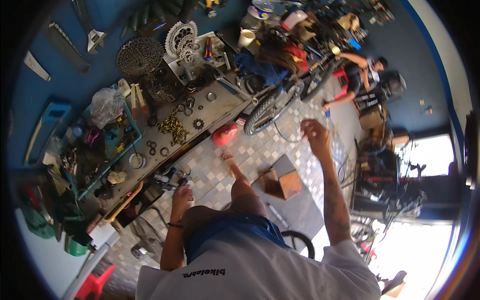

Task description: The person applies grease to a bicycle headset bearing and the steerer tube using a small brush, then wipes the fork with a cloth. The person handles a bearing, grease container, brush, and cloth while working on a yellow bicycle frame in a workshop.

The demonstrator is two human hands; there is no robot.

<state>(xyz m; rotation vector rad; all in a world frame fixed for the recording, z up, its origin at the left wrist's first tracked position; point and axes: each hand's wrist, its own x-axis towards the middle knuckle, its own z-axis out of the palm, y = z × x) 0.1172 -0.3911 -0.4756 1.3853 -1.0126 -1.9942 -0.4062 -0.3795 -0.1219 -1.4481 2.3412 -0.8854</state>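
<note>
My left hand hangs low beside the workbench, next to a cluster of dark metal parts at its edge. Its fingers are blurred, and I cannot make out whether they touch those parts. My right hand is held out ahead over the tiled floor, fingers loosely bent and apart, with no object visible in them. A thin dark cable curves close to it. On the bench lie a yellow-and-black chain, a small sprocket, several rings and large cassettes.
A blue tray of parts sits on the bench's left. Bicycles stand ahead, one showing its front tyre. A red rounded object and an open cardboard box are on the floor. Another person sits at the far right.
</note>
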